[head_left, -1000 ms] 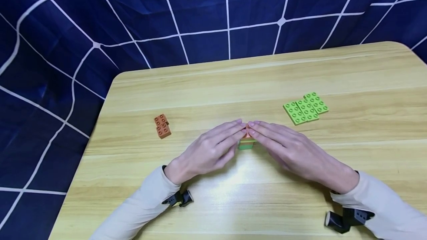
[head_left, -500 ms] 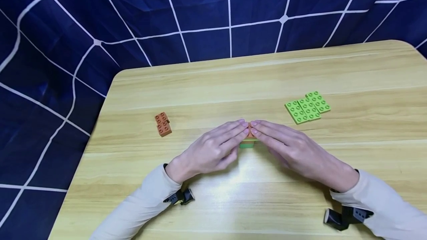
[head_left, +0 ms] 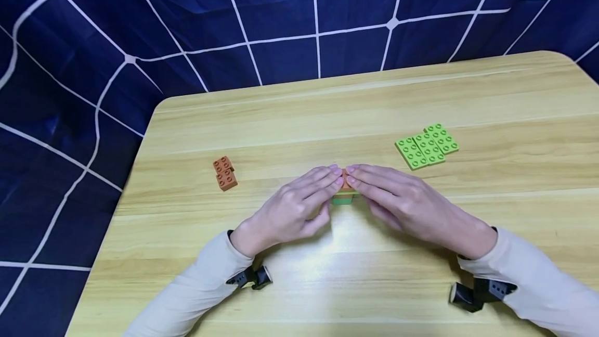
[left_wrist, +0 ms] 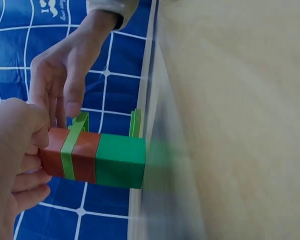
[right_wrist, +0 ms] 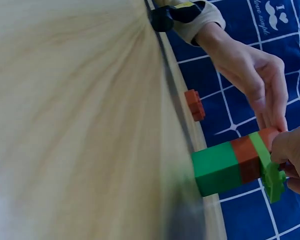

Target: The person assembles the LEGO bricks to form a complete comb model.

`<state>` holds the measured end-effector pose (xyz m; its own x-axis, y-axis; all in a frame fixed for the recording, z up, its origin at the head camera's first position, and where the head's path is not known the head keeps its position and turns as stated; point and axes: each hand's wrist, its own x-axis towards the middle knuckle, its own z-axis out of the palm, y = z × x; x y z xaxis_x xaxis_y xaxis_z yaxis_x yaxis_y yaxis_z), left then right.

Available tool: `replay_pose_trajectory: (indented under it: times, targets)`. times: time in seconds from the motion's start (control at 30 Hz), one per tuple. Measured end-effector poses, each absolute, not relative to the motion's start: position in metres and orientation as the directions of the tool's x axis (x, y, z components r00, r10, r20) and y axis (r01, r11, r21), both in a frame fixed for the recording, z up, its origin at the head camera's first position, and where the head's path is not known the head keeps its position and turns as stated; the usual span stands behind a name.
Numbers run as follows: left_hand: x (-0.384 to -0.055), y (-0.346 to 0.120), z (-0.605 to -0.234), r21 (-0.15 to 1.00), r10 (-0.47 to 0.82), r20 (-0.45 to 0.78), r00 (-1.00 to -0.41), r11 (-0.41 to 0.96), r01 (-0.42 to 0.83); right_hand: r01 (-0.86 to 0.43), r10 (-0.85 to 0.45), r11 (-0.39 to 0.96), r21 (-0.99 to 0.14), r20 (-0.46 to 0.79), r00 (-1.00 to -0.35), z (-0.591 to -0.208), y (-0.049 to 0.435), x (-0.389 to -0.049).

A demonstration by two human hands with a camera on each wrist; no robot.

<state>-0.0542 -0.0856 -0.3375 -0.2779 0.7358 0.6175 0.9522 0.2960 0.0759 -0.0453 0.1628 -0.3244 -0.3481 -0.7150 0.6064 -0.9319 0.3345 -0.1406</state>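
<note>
The brick stack stands upright on the tabletop, between the person's two hands, its long axis vertical. From the bottom it runs green brick, lower orange brick, light green plate and upper orange brick. The plate lies level and juts out towards the person's right, its studs facing up. The left hand and the right hand lean in from either side, fingers stretched out rather than wrapped round anything, their tips resting on the upper brick. Loose orange bricks lie to the left and loose light green plates farther off to the right. Compared with a second ago, the stack has kept its upright stance and both hands their contact with its top; the head view has merely shifted slightly, carrying hands, bricks and tabletop along together.
</note>
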Motion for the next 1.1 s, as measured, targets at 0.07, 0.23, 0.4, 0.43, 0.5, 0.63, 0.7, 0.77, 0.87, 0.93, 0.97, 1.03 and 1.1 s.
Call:
replay_pose_trajectory:
  times: [0.07, 0.23, 0.4, 0.43, 0.5, 0.63, 0.7, 0.77, 0.87, 0.93, 0.97, 1.03, 1.1]
  targets:
    - [-0.053, -0.085, -0.337, 0.077, 0.729, 0.621, -0.288, 0.309, 0.948, -0.932, -0.716, 0.333, -0.142, 0.605, -0.348, -0.323, 0.163, -0.046]
    - [-0.050, -0.083, -0.335, 0.068, 0.723, 0.617, -0.311, 0.344, 0.936, -0.901, -0.669, 0.380, -0.211, 0.610, -0.425, -0.320, 0.171, -0.050]
    - [-0.049, -0.083, -0.333, 0.043, 0.732, 0.601, -0.320, 0.370, 0.928, -0.727, -0.502, 0.616, -0.305, 0.560, -0.660, -0.323, 0.195, -0.063]
    - [-0.048, -0.082, -0.332, 0.034, 0.739, 0.593, -0.321, 0.375, 0.927, -0.673, -0.471, 0.671, -0.312, 0.522, -0.711, -0.325, 0.201, -0.065]
    - [-0.047, -0.082, -0.331, 0.012, 0.754, 0.574, -0.320, 0.383, 0.924, -0.564, -0.423, 0.773, -0.291, 0.425, -0.800, -0.328, 0.210, -0.068]
    - [-0.045, -0.082, -0.329, -0.031, 0.787, 0.531, -0.314, 0.388, 0.921, -0.464, -0.403, 0.867, -0.182, 0.290, -0.868, -0.339, 0.222, -0.070]
    - [-0.045, -0.083, -0.328, -0.040, 0.797, 0.519, -0.309, 0.383, 0.923, -0.480, -0.428, 0.866, -0.143, 0.286, -0.857, -0.344, 0.225, -0.071]
    - [-0.046, -0.084, -0.327, -0.046, 0.804, 0.512, -0.302, 0.377, 0.925, -0.522, -0.468, 0.844, -0.121, 0.308, -0.828, -0.348, 0.226, -0.071]
    - [-0.048, -0.085, -0.327, -0.052, 0.810, 0.510, -0.290, 0.366, 0.929, -0.576, -0.511, 0.808, -0.122, 0.341, -0.789, -0.349, 0.226, -0.070]
    - [-0.048, -0.085, -0.326, -0.055, 0.811, 0.512, -0.284, 0.361, 0.931, -0.593, -0.525, 0.793, -0.138, 0.339, -0.781, -0.349, 0.225, -0.068]
    - [-0.048, -0.085, -0.326, -0.056, 0.811, 0.513, -0.282, 0.360, 0.931, -0.596, -0.527, 0.789, -0.150, 0.334, -0.782, -0.348, 0.225, -0.067]
    - [-0.048, -0.086, -0.326, -0.056, 0.810, 0.515, -0.280, 0.358, 0.932, -0.594, -0.526, 0.785, -0.174, 0.319, -0.788, -0.347, 0.224, -0.066]
    - [-0.048, -0.086, -0.326, -0.056, 0.809, 0.517, -0.279, 0.357, 0.932, -0.592, -0.523, 0.783, -0.192, 0.312, -0.793, -0.345, 0.222, -0.065]
